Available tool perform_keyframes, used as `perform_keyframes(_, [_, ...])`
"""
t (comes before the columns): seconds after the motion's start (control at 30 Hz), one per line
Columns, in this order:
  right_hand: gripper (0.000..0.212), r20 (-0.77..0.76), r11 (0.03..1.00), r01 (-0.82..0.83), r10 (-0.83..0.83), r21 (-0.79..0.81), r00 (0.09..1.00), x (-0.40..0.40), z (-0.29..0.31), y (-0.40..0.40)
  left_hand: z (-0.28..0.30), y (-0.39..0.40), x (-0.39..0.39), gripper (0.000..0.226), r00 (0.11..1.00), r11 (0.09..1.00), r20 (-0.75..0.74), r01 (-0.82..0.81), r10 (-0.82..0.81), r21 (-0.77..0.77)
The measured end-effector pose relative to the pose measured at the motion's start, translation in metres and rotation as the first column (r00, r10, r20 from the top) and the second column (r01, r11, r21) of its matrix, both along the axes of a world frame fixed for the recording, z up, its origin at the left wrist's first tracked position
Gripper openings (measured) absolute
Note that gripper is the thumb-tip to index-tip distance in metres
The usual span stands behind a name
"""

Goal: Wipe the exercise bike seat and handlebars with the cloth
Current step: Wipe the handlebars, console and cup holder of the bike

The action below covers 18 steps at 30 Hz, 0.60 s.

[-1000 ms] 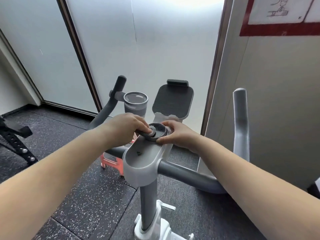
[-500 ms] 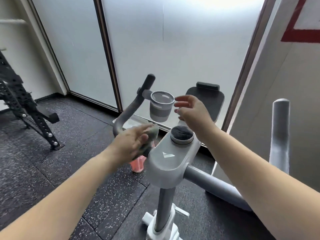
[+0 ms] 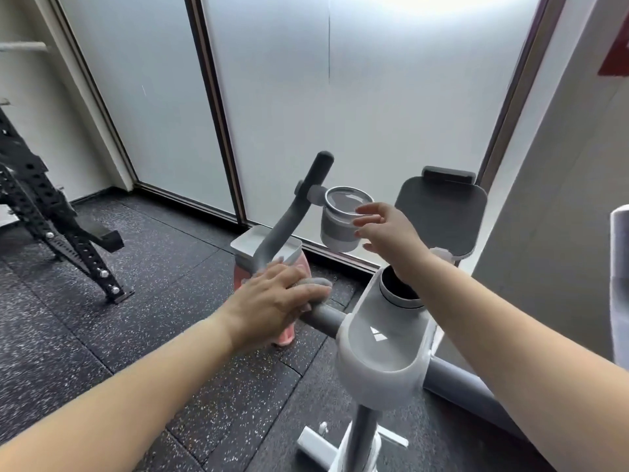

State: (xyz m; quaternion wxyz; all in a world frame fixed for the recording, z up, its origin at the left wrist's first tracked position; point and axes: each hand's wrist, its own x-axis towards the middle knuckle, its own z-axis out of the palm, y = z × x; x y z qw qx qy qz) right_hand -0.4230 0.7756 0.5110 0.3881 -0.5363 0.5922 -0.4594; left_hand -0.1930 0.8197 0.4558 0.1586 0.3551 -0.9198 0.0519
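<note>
1. My left hand (image 3: 272, 298) lies palm down on the left handlebar (image 3: 289, 219), at the bend where the grey tube turns from the horizontal crossbar up toward its dark tip. The fingers are close together and curl over the tube, and the forearm reaches in from the near left.
2. The grey cloth (image 3: 315, 284) sits pressed between that palm and the handlebar. Only a folded edge shows past the fingertips on the far right side of the hand.
3. My right hand (image 3: 384, 233) hangs in the air, farther off and higher than the left. Its fingers are loosely spread and point left, and it grips nothing. The fingertips are just beside the cup holder (image 3: 343, 219) clamped to the left handlebar. I cannot tell whether they touch it.
4. The right forearm crosses over the round resistance knob (image 3: 398, 291) on the pale grey console housing (image 3: 381, 349) and hides part of it.
5. The dark tablet holder (image 3: 442, 212) stands tilted behind the console, on the far right.
6. The right handlebar (image 3: 619, 281) rises at the right edge, blurred.
7. A pink and white container (image 3: 272, 247) rests on the speckled rubber floor (image 3: 170, 284) beneath the left handlebar.
8. A black perforated rack (image 3: 51, 219) stands at the far left.
9. The seat is out of view.
</note>
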Motion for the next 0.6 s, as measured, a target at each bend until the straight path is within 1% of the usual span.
perform_keyframes(0.1, [0.032,-0.020,1.000,-0.004,0.004,-0.007,1.000,-0.001,0.004,-0.005,0.008,-0.017,0.029,0.036,0.988,0.985,-0.015,-0.151,0.153,0.082])
perform_keyframes(0.17, [0.033,-0.025,1.000,-0.019,0.018,-0.020,1.000,0.001,0.010,-0.010,0.015,-0.010,0.014,0.042,0.965,0.965,-0.120,-0.214,0.232,0.150])
perform_keyframes(0.2, [0.034,-0.024,0.999,-0.028,0.027,-0.028,0.999,0.003,0.014,-0.013,0.019,0.003,-0.004,0.045,0.940,0.950,-0.208,-0.225,0.270,0.217])
perform_keyframes(0.23, [0.034,-0.021,0.999,-0.034,0.033,-0.036,0.999,0.004,0.017,-0.016,0.020,0.018,-0.023,0.048,0.922,0.937,-0.269,-0.201,0.280,0.287])
perform_keyframes(0.27, [0.033,-0.017,0.998,-0.040,0.040,-0.042,0.999,0.005,0.020,-0.018,0.016,0.033,-0.041,0.054,0.929,0.933,-0.276,-0.152,0.248,0.327])
perform_keyframes(0.3, [0.031,-0.015,0.998,-0.047,0.046,-0.045,0.999,0.006,0.023,-0.021,0.010,0.045,-0.052,0.059,0.957,0.944,-0.217,-0.119,0.192,0.307])
perform_keyframes(0.33, [0.031,-0.016,0.998,-0.053,0.052,-0.046,0.999,0.006,0.025,-0.023,0.003,0.052,-0.056,0.062,0.980,0.962,-0.130,-0.116,0.152,0.248])
perform_keyframes(0.4, [0.032,-0.014,0.997,-0.060,0.060,-0.047,0.998,0.007,0.027,-0.028,-0.004,0.046,-0.045,0.057,0.988,0.983,-0.042,-0.142,0.148,0.115])
perform_keyframes(0.53, [0.032,-0.013,0.996,-0.071,0.070,-0.053,0.997,0.006,0.027,-0.037,-0.005,0.021,-0.022,0.044,0.992,0.992,-0.012,-0.126,0.125,-0.005])
perform_keyframes(0.6, [0.033,-0.012,0.996,-0.077,0.077,-0.050,0.997,0.004,0.026,-0.040,-0.003,0.006,-0.007,0.043,0.989,0.989,-0.015,-0.145,0.145,-0.011])
